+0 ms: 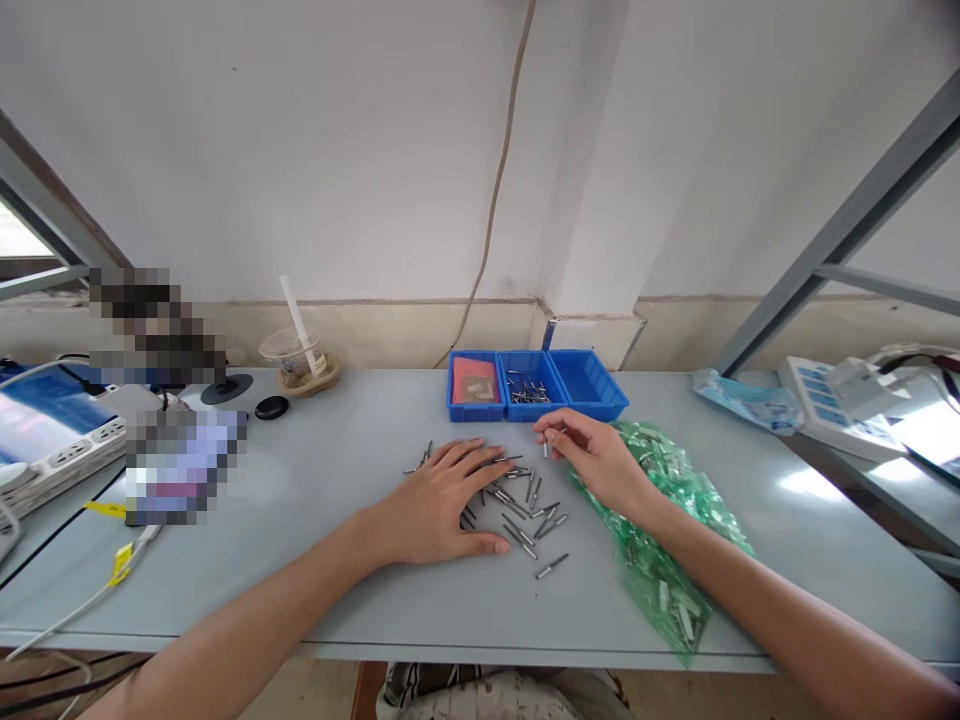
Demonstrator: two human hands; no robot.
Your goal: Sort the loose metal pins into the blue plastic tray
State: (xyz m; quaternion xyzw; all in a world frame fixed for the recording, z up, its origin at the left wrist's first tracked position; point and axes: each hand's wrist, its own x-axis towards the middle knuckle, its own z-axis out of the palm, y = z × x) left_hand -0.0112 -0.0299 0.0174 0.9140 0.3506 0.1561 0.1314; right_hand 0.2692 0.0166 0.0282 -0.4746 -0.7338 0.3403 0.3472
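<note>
My left hand (442, 500) lies spread, palm down, over a loose heap of small metal pins (517, 535) on the grey table; some pins are hidden beneath it. Each pin seems to have a thicker silvery part and a thin darker shank. My right hand (600, 460) is closed in a pinch with a small silvery pin (547, 450) at its fingertips, just in front of the blue bins. Under and beside the right wrist is a green plastic bag (664, 600) with several silvery pieces inside.
Three joined blue bins (525, 412) stand at the back; the left holds a reddish packet (476, 375), the middle more pins (529, 388). A cup with a straw (292, 350), a black round lid (271, 407) and power strips (82, 450) are leftward. A blue-white packet (750, 402) lies right.
</note>
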